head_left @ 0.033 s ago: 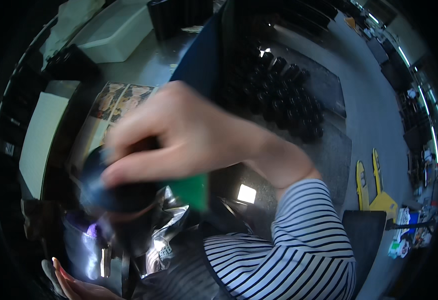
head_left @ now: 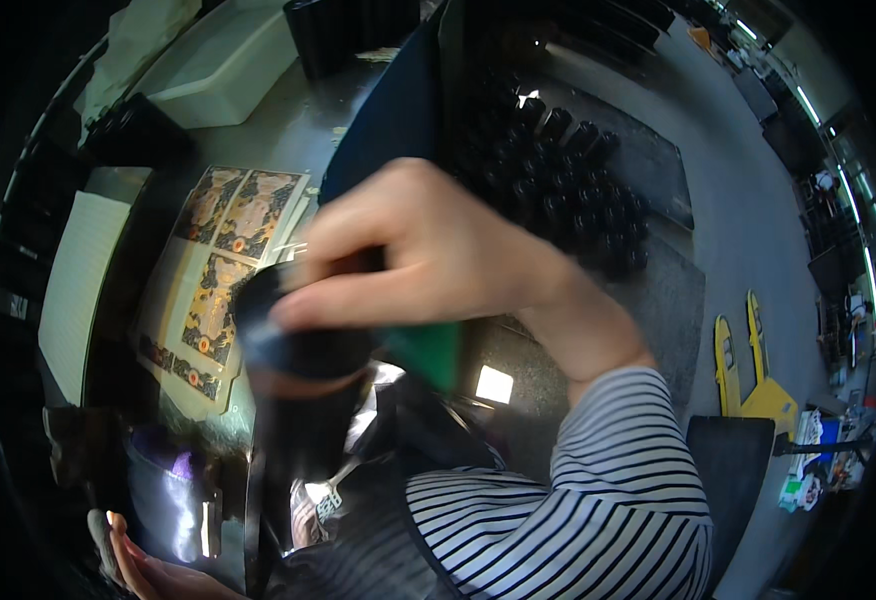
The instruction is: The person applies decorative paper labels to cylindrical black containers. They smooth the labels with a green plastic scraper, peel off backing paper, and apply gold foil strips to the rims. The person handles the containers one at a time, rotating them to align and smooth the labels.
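Note:
My right hand (head_left: 413, 250) grips the top of a black canister (head_left: 303, 345) with thumb and fingers. The canister is round, with a wide dark top, and is blurred by motion. It is held in front of my body, beside a sheet of printed labels (head_left: 248, 215). At the lower left my left hand (head_left: 163, 575) is open, with its fingers stretched upward. A grey object (head_left: 103, 545) stands right by those fingertips; I cannot tell what it is. A shiny purple-tinged surface (head_left: 173, 490) lies above the left hand.
A dark blue panel (head_left: 383, 120) divides the bench from the right side, where several black canisters (head_left: 568, 180) stand grouped. A white bin (head_left: 223, 80) is at the far left. A green piece (head_left: 428, 350) shows below my wrist. A yellow pallet jack (head_left: 763, 400) stands at right.
My right hand and the black canister have moved to the right, uncovering more of the label sheet. My left hand has barely moved.

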`<action>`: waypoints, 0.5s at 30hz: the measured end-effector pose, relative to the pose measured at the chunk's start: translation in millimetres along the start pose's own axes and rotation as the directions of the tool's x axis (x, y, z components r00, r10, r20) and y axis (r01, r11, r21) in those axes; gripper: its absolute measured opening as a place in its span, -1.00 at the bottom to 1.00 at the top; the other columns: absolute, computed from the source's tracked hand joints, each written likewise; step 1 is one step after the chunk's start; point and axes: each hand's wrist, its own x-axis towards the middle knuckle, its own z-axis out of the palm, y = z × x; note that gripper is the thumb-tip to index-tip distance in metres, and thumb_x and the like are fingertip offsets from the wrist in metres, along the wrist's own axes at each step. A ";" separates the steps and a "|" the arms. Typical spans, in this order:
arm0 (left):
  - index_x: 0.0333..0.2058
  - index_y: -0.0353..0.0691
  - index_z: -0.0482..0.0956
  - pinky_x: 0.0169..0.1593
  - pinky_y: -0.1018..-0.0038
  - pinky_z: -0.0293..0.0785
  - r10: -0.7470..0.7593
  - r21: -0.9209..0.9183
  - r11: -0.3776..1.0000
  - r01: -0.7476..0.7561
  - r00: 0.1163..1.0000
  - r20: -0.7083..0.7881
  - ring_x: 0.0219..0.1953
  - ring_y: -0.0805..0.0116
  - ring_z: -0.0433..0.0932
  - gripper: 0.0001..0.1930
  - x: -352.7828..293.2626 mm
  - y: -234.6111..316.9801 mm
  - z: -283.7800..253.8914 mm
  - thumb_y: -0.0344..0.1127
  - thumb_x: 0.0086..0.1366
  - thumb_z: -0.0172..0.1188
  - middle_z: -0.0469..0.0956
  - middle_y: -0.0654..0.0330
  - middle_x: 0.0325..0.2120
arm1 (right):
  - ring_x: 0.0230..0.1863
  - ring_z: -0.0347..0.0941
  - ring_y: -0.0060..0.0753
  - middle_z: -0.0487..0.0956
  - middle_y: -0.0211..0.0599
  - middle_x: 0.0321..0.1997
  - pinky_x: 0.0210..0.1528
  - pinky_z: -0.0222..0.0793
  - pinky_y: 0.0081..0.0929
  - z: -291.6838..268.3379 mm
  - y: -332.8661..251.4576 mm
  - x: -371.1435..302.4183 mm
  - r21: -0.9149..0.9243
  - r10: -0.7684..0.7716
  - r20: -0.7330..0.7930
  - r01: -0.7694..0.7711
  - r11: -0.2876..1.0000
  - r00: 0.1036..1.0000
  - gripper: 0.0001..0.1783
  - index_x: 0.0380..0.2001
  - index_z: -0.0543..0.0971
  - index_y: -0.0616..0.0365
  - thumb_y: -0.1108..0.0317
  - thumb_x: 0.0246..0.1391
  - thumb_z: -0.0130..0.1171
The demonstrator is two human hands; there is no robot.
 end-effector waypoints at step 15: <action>-0.21 -0.43 0.53 -0.06 0.34 0.43 -0.311 0.504 0.863 0.011 0.798 0.516 -0.20 0.16 0.52 -0.77 1.5 -76.8 41.3 -0.44 0.30 -0.07 0.54 0.00 -0.26 | -0.32 0.52 0.06 0.59 -0.08 -0.39 -0.29 0.43 -0.13 39.9 413.1 -303.8 -0.170 0.816 -0.576 -0.984 -0.058 0.051 -0.71 -0.43 0.60 0.03 0.05 0.02 0.12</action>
